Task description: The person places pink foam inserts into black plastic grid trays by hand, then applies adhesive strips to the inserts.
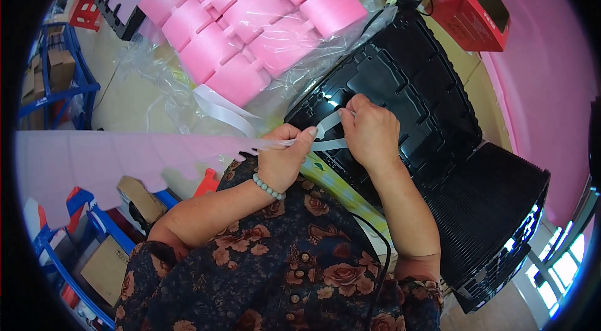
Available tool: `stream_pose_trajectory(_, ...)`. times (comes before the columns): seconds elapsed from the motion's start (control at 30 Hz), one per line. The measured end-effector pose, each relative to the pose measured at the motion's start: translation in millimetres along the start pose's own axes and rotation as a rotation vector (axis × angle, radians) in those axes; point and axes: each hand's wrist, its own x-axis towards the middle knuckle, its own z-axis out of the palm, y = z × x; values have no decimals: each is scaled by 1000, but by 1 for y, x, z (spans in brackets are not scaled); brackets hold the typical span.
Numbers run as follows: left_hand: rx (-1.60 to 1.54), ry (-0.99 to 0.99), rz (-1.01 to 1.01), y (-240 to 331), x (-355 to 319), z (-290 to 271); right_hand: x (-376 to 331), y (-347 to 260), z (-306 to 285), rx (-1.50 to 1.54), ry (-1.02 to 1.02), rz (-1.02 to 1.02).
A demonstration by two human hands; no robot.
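Observation:
My left hand (282,155), with a beaded bracelet on its wrist, is closed in a pinch on the narrow end of a pale pink, notched-edged thin sheet (150,152). The sheet stretches out to the left. A white strip (330,123) runs from this pinch to my right hand (370,134), whose thumb and fingers are closed on it. Another stretch of white strip passes just below, between the hands. Which layers lie under my left thumb is hidden. Behind my right hand is a black molded plastic tray (416,74).
Pink foam pieces (250,11) in clear film (169,93) lie beyond my hands, with a loose white band (219,108) beside them. A ribbed black stack (494,187) stands at right. An open red box (469,8) sits far right. Blue racks (81,80) are at left.

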Motion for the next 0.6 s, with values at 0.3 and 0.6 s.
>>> stream_pose_trajectory(0.3, 334, 133, 130, -3, 3, 4, 8, -3, 1, 65, -2, -74)
stream_pose_trajectory(0.6, 468, 126, 183, 6, 10, 6, 14, -3, 4, -13, 94, -131)
